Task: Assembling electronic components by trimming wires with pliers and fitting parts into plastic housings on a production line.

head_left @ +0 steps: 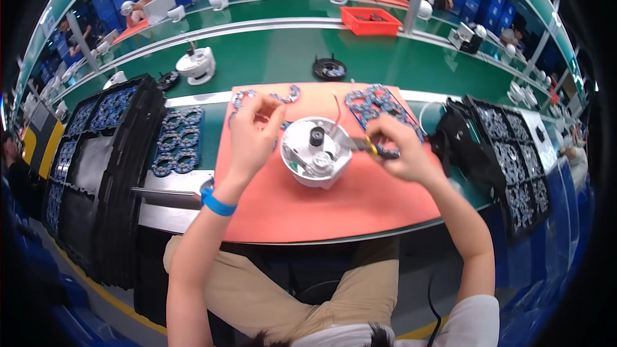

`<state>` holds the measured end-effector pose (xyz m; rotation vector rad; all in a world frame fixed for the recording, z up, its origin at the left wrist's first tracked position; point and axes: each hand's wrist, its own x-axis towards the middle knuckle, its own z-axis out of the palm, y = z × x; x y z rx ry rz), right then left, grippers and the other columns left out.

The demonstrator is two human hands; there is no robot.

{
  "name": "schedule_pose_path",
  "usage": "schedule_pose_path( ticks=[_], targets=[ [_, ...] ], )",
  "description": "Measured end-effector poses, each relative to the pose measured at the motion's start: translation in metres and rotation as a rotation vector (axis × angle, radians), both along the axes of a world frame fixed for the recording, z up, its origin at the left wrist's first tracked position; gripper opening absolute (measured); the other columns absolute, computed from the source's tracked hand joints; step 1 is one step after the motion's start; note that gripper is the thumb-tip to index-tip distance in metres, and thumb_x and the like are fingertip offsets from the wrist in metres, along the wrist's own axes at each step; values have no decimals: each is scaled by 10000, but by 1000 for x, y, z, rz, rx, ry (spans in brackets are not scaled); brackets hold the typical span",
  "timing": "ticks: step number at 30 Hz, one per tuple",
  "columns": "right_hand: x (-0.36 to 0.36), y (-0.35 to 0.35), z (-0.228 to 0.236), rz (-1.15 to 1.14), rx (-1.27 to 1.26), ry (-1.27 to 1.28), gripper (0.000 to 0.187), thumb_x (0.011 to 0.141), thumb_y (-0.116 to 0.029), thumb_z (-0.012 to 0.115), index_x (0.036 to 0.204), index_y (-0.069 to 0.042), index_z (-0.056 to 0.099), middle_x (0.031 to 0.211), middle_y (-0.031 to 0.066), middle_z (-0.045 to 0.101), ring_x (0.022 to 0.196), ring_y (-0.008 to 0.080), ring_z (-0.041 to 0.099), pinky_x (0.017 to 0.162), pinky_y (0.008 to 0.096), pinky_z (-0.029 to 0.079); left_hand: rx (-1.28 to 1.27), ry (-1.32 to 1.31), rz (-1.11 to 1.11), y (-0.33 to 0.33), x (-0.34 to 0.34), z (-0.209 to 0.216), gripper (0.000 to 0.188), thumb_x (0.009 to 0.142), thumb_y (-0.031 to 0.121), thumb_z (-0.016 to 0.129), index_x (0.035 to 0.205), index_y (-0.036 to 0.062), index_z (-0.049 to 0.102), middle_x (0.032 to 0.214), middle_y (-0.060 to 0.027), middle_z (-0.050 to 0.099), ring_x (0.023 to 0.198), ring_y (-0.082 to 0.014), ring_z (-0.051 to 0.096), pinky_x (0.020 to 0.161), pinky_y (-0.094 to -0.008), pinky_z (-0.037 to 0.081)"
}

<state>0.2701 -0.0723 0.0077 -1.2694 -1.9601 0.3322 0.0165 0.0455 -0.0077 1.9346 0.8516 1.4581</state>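
White sleeve lies nearest the camera, at five o'clock. Right hand: fingers wrapped around yellow-and-black pliers, whose tips reach the white housing from three o'clock; blur hides whether the tips are parted. Left hand: at ten o'clock of the housing, thumb and forefinger close together; cannot tell whether anything is pinched. Housing stands on the orange mat, open side up, a thin wire rising at one o'clock.

Risks, as judged: neither hand appears to steady the housing, so a sideways push from the pliers could slide or turn it. A stray tip could nick the wire or scratch the black cylinder inside. Ring-shaped circuit boards at two o'clock lie near the right hand; a wide swing could knock them.
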Motion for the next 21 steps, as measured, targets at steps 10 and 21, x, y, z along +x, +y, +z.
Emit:
schedule_pose_path(
  ticks=[10,21],
  targets=[
    [-23,-10,-47,222,63,-39,463,664,99,697,1012,-68,442,1088,131,549,857,234,538,739,314,450,-247,-113,-30,-25,-21,-61,100,887,117,636,889,20,614,735,-3,625,675,-59,572,584,-220,443],
    [-23,63,-23,-5,347,-77,389,739,135,671,973,-51,422,1015,139,567,902,257,571,801,304,454,-456,-276,-114,-38,-18,-79,75,929,109,603,904,44,576,746,48,542,668,-16,492,599,-192,403]
  ],
)
